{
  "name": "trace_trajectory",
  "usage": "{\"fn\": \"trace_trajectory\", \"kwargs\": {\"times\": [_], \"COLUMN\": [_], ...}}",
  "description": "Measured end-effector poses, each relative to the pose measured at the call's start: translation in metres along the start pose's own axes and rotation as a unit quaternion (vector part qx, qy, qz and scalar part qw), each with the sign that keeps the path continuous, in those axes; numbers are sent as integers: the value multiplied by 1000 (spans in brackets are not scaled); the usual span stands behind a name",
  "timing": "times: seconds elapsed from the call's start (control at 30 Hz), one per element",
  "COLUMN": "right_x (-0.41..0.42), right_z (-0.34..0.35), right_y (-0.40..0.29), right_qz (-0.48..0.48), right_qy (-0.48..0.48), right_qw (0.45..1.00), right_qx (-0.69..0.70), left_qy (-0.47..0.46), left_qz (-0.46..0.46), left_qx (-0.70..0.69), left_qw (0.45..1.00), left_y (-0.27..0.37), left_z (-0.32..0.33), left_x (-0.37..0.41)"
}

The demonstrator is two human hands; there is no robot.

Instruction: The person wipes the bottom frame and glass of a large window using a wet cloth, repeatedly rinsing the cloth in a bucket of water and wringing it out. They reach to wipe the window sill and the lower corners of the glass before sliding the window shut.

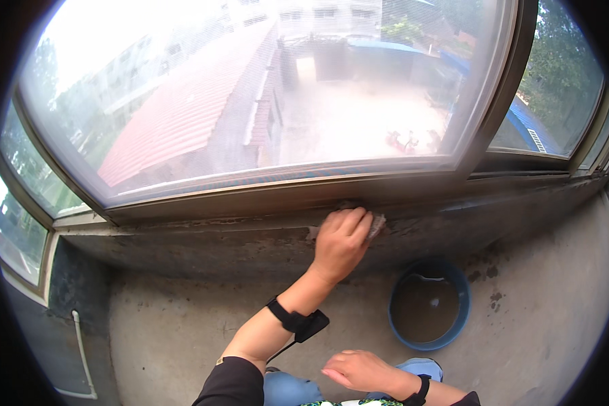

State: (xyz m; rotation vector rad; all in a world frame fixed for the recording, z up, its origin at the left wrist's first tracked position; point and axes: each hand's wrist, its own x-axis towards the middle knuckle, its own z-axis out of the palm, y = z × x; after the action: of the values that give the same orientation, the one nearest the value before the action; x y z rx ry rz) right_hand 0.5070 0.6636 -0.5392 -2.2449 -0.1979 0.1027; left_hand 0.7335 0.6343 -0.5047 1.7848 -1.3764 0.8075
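Note:
My left hand (342,241) presses a damp-looking cloth (376,226) against the ledge below the large window. Its fingers are bent over the cloth and cover most of it. The window frame's dark bottom rail (264,195) runs just above the knuckles. My right hand (360,370) hovers in front of my body, over my knees, its fingers loosely bent and the thumb a little apart. I see nothing in it, though the palm is hidden. Right of the left forearm, a blue bucket (393,325) of murky brown water stands on the concrete floor (182,314).
The low wall (208,254) under the ledge is stained and dark. A white pipe (81,350) runs along the left wall. Wet spots (495,299) mark the floor beyond the bucket. Hazy glass (223,116) fills the big window, with side panes at left and right.

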Motion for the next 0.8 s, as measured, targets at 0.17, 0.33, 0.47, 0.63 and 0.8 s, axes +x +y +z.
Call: {"fn": "trace_trajectory", "kwargs": {"times": [0.17, 0.33, 0.47, 0.63, 0.8], "right_x": [-4, -17, -19, -17, -15], "right_z": [0, -10, -16, -13, -12], "right_y": [4, 8, 11, 18, 21], "right_qz": [3, 5, -12, -32, -13], "right_qy": [14, 44, 33, -27, -50], "right_qw": [1000, 999, 999, 999, 998], "right_qx": [6, 0, 23, 4, -31], "left_qy": [-81, -58, -58, -89, -152], "left_qz": [73, 26, 42, 67, 135], "left_qx": [39, 170, 180, 76, 4], "left_qw": [993, 983, 981, 991, 979], "left_y": [-7, -77, -82, -33, 47], "left_z": [-7, -104, -110, -35, 74], "left_x": [0, -44, -47, -12, 36]}}
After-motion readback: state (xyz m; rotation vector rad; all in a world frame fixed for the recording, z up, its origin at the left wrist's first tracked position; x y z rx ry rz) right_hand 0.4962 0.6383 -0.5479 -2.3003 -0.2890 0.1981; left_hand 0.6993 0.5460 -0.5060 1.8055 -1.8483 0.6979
